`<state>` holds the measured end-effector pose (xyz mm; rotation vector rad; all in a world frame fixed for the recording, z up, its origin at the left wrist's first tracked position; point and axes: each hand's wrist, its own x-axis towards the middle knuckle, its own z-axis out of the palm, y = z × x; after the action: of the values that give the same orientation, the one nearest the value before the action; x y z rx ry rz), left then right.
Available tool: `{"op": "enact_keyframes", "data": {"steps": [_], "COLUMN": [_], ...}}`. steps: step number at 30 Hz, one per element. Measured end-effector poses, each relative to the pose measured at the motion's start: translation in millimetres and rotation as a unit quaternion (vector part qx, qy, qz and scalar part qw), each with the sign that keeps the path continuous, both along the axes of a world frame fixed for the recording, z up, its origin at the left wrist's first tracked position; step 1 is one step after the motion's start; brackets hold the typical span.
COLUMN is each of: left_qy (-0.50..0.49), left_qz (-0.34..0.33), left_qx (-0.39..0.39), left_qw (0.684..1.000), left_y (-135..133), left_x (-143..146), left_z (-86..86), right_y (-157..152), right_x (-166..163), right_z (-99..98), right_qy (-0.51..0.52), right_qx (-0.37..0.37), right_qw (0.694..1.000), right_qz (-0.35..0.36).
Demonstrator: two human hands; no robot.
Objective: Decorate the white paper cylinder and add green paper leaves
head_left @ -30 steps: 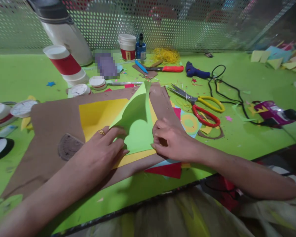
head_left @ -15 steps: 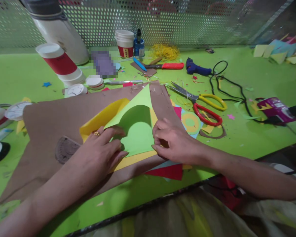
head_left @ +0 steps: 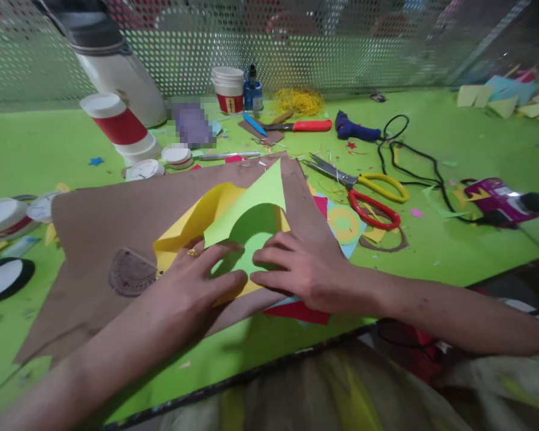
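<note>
A light green paper sheet (head_left: 258, 194) with a curved cut-out lies partly curled up, its top corner standing raised. Beneath it a yellow paper sheet (head_left: 195, 216) bends upward on the left. Both rest on a large brown sheet (head_left: 103, 209). On the left part of the green paper lies my left hand (head_left: 195, 281), a ring on one finger, thumb and forefinger apart. My right hand (head_left: 303, 266) is laid over the green paper's lower right, fingers stretched out to the left. A clear protractor (head_left: 132, 273) is left of my left hand.
Scissors (head_left: 357, 179) with yellow and red handles lie right of the brown sheet. Behind are a red-handled knife (head_left: 312, 126), a blue glue gun (head_left: 357, 127) and paper cups (head_left: 229, 90). A white flask (head_left: 126, 84) stands back left. A black cord (head_left: 435, 173) runs right.
My right hand has moved left over the green paper, and its curled fingers have stretched out. My left thumb has shifted right. The view has shifted slightly.
</note>
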<state>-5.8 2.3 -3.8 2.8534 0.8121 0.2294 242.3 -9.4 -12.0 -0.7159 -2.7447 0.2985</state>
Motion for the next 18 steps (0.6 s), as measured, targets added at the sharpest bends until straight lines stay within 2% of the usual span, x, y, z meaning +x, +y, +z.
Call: {"op": "enact_keyframes", "data": {"steps": [3,9,14,18], "left_qy": [0.003,0.031,0.012,0.046], "left_qz": [-0.024,-0.074,-0.082,-0.069], "left_qx": [0.014,0.045,0.032,0.024], "left_qw": [1.000,0.996,0.996,0.996], "left_y": [2.4,4.1,3.8,3.0], "left_x": [-4.5,-12.2,-19.7,-30.1], "left_z": [-0.1,0.9,0.7,2.0], "right_y": [-0.2,-7.0,-10.1,-15.8], "right_x": [0.7,-0.5,4.8,18.9], "right_z": [-2.7,9.5,8.0,1.3], "right_qy": [-0.011,-0.089,-0.076,-0.050], "right_qx": [0.043,0.090,0.089,0.072], "right_qw": [0.999,0.991,0.992,0.996], "right_qz": [0.021,0.033,0.040,0.021]}}
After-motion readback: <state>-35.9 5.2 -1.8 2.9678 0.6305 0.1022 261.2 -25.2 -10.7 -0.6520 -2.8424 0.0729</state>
